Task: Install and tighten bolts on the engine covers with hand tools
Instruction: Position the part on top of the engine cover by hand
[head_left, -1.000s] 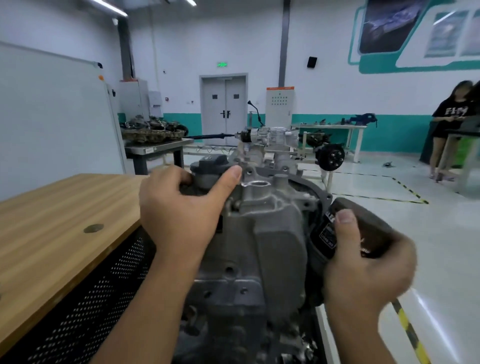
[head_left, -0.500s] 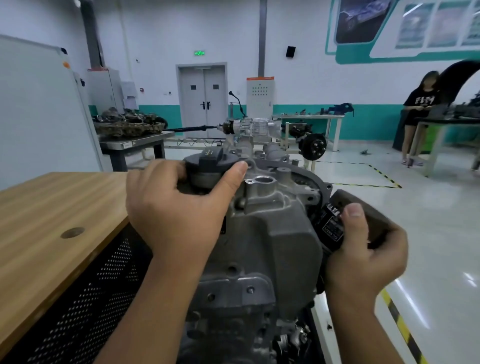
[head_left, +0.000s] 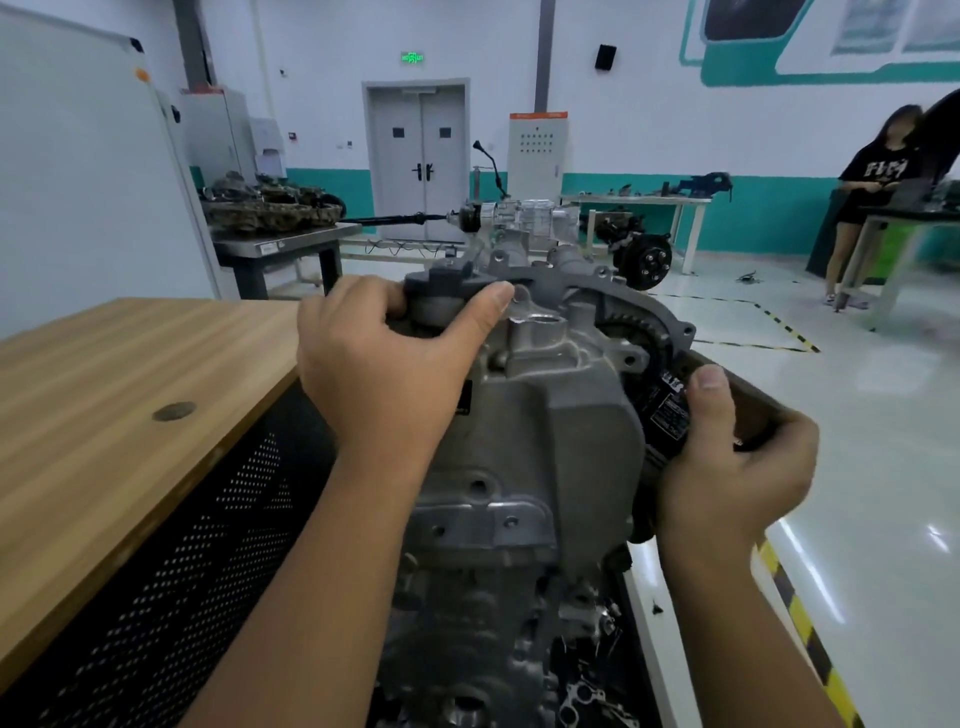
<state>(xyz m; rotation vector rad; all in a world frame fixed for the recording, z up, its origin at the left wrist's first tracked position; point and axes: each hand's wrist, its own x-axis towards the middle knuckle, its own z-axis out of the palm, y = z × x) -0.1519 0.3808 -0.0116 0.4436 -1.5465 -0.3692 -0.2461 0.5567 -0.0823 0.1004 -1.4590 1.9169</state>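
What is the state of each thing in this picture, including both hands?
left hand: grips the dark part on top of the engine
right hand: grips the black labelled part at the engine's right side
engine: upright, no bolt or tool visible at it
double door: closed
exit sign: lit green
wooden table: bare where seen

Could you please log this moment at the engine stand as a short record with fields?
setting: workshop, engine beside a wooden workbench
left hand: grips the dark part at the engine's top left, thumb over its front edge
right hand: grips the black labelled part on the engine's right side
tools or bolts in hand: none visible
bystander: a person standing at a far table on the right
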